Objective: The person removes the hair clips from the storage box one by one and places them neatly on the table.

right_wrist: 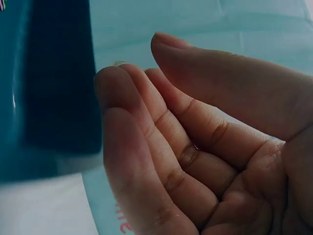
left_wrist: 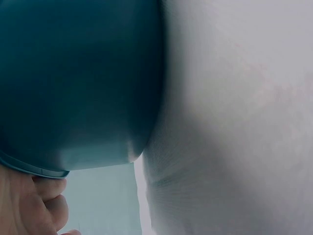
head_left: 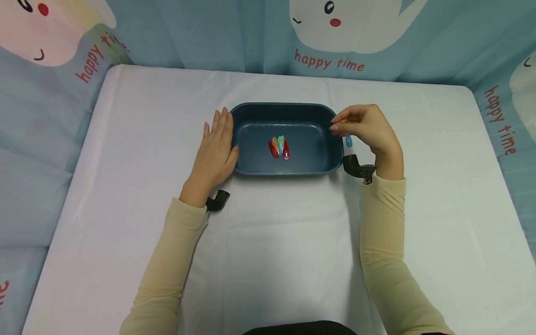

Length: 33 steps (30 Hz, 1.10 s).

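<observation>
A dark blue rectangular tray (head_left: 289, 175) lies on the white-covered table, its side wall (left_wrist: 83, 88) large in the left wrist view. Several small clips (head_left: 280, 146) in red, orange, green and blue lie grouped inside it. My left hand (head_left: 213, 153) rests along the tray's left rim, fingers extended and thumb at the edge. At the right rim is my right hand (head_left: 368, 128), fingers bent; the right wrist view shows a gap between the thumb and fingers (right_wrist: 171, 132), with nothing visibly held. A blue clip (head_left: 349, 141) lies outside the tray, just below the right hand.
White cloth (head_left: 276, 242) covers the table. Light blue curtains (head_left: 209, 37) with printed figures and red lettering stand behind and at both sides. A black device (head_left: 217, 200) is at the left wrist, another (head_left: 358, 167) at the right. A dark shape (head_left: 301, 328) shows at the bottom edge.
</observation>
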Motion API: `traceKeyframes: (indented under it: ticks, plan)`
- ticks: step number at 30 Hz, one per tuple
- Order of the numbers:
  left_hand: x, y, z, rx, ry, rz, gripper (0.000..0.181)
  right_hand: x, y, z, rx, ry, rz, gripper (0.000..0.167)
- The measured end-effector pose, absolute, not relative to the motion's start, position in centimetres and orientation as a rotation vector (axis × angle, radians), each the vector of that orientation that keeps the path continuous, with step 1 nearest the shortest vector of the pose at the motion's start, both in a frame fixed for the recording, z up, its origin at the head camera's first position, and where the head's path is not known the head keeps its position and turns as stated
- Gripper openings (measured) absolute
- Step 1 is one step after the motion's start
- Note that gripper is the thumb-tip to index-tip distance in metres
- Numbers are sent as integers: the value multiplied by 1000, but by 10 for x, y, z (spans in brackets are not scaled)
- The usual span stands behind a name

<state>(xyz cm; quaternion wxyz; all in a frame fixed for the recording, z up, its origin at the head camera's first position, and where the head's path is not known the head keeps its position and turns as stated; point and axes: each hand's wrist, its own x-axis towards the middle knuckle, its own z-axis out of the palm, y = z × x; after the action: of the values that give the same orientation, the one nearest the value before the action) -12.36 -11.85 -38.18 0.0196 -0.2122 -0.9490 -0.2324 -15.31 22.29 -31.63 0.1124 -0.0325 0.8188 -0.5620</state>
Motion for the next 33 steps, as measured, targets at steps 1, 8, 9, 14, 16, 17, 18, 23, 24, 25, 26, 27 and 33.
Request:
traceKeyframes:
  ticks: [1,8,9,14,16,17,18,23,24,25,26,27,33]
  plan:
    - [-123,-118,-382,-659,-2949,-722,67,-153,221,-316,-99,2406,-1630,14]
    - [-123,-119,-382,-657,-2949,-714,66,-157,202,-316,-199,2415,-1488,17]
    - [-123,-119,-382,-656,-2948,-714,66,-159,199,-316,-213,2408,-1476,17]
    - [-123,-119,-382,-655,-2950,-713,66,-168,186,-319,-282,2361,-1429,15]
    - [-124,-119,-382,-656,-2949,-713,66,-171,181,-319,-305,2349,-1405,14]
    - [-124,-119,-382,-656,-2948,-713,66,-172,179,-320,-311,2346,-1388,14]
    - [-124,-119,-382,-655,-2946,-714,66,-173,176,-320,-316,2347,-1370,14]
    - [-123,-120,-385,-647,-2940,-713,65,-182,163,-324,-317,2326,-1297,13]
    - [-123,-120,-385,-646,-2940,-714,65,-184,161,-326,-324,2319,-1282,13]
    - [-123,-119,-385,-647,-2938,-716,65,-185,159,-327,-330,2312,-1271,12]
    - [-123,-119,-385,-647,-2936,-719,65,-187,157,-328,-339,2306,-1258,12]
    - [-123,-119,-385,-648,-2936,-718,65,-188,156,-329,-351,2302,-1244,12]
    - [-124,-119,-383,-652,-2931,-705,64,-194,146,-333,-374,2299,-1153,10]
